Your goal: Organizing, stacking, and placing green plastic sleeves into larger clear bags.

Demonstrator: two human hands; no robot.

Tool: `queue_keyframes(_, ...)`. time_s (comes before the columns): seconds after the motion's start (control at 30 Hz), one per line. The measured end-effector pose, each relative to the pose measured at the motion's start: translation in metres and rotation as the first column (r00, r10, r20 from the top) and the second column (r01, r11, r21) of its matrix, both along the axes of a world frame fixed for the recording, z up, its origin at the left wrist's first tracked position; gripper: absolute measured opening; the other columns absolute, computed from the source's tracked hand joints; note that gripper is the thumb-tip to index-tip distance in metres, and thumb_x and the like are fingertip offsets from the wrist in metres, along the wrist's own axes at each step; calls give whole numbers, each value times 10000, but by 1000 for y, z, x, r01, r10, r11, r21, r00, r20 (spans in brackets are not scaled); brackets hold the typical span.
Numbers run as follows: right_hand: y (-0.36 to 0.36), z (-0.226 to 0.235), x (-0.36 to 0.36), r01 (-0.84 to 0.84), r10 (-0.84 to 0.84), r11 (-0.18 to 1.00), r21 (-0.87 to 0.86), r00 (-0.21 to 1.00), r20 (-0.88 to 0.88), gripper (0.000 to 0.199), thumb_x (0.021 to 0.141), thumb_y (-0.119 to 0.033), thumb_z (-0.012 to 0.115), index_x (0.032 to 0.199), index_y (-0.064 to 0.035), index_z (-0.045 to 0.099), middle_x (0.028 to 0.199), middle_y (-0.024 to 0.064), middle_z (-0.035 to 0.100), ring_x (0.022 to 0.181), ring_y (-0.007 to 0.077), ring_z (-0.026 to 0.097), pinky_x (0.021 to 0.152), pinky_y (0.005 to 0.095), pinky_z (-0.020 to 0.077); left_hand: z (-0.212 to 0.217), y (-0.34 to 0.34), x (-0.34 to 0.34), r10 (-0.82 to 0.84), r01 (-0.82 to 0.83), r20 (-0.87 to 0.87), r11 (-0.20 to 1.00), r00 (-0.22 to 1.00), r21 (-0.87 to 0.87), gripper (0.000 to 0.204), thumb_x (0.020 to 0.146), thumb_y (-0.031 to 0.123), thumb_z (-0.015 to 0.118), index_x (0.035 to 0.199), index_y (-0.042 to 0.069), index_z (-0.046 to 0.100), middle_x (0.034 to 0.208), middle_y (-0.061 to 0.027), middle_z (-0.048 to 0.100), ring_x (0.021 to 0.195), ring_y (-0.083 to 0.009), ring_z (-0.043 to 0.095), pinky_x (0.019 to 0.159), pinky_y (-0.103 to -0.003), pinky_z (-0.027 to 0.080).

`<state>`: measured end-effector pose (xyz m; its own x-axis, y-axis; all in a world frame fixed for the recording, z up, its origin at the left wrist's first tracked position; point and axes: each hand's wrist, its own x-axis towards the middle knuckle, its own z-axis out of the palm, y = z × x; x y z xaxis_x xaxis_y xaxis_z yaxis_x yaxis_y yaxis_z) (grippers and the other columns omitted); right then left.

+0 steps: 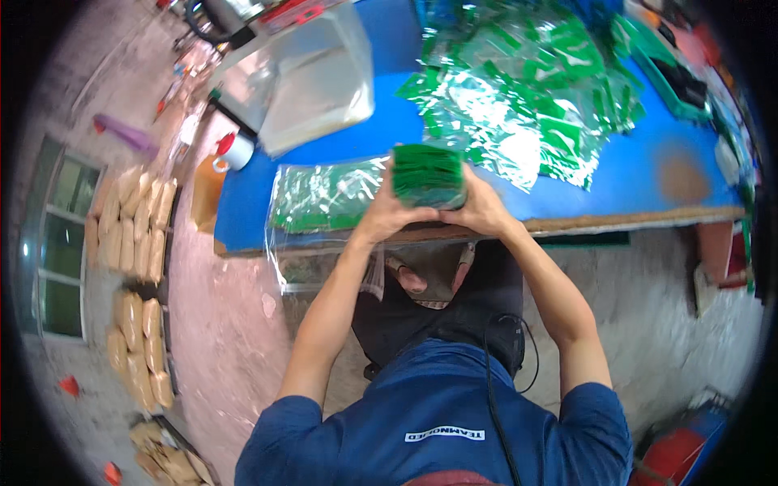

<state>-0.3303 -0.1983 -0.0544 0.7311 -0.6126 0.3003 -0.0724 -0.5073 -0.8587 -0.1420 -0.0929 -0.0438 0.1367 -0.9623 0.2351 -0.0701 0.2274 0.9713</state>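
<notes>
Between my two hands is a thick stack of green plastic packets (427, 174), raised over the table's front edge. My left hand (382, 215) grips its left side and my right hand (485, 207) its right side, with the thumbs meeting below. Just left of the stack lies a clear plastic bag (279, 255) with green packets (320, 206) in it or beneath it; I cannot tell which. Its loose end hangs over the table edge. Farther off, to the right, spreads a large heap of shiny clear and green packets (527, 97).
The blue table (567, 202) has a worn front edge. A pile of clear bags (316, 89) lies at the far left, near a white mug (235, 152) with red. A green tray (668, 81) stands at far right. Brown wrapped bundles (134, 227) line the floor at left.
</notes>
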Motion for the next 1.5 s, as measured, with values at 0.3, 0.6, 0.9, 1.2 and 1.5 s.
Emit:
queue_keyframes(0.3,-2,1,-12,-87,76,994,-60,983,-165,955,646,-210,892,1442,-40,391,1305,210,600,1210,381,587,1005,429,474,-11,1,-5,9,-19,233,999,972,41,922,595,300,962,1370,60,523,1405,-133,472,1331,-310,450,1116,-414,375)
queue_keyframes(0.6,36,73,-38,-118,143,987,107,951,-274,811,838,-590,697,1287,42,459,1022,261,672,929,352,695,823,455,556,-11,49,-14,-20,103,-470,983,882,150,757,696,183,880,1351,23,535,1221,-100,656,1150,-253,624,1019,-389,489)
queue_keyframes(0.9,127,21,-6,-459,-75,-329,825,884,461,925,850,-837,414,1356,-77,562,1229,183,645,1137,346,625,965,520,512,-39,56,-2,-246,234,-501,968,829,-88,1002,664,245,919,1491,39,392,1435,-112,520,1290,-247,530,1065,-422,472)
queue_keyframes(1.2,92,46,-39,-123,151,720,683,988,19,1018,750,-176,840,1516,5,195,1345,187,529,1252,255,522,1063,376,427,-3,123,-55,107,-5,-792,991,601,131,797,931,117,658,1597,147,222,1479,-38,449,1350,-179,449,1125,-386,370)
queue_keyframes(1.5,76,53,-37,-110,23,808,579,988,156,987,709,-151,873,1492,-24,287,1288,156,541,1211,246,545,1020,370,460,1,183,3,630,-608,236,776,740,-169,817,866,78,695,1560,126,266,1505,-146,415,1413,-315,385,1180,-452,288)
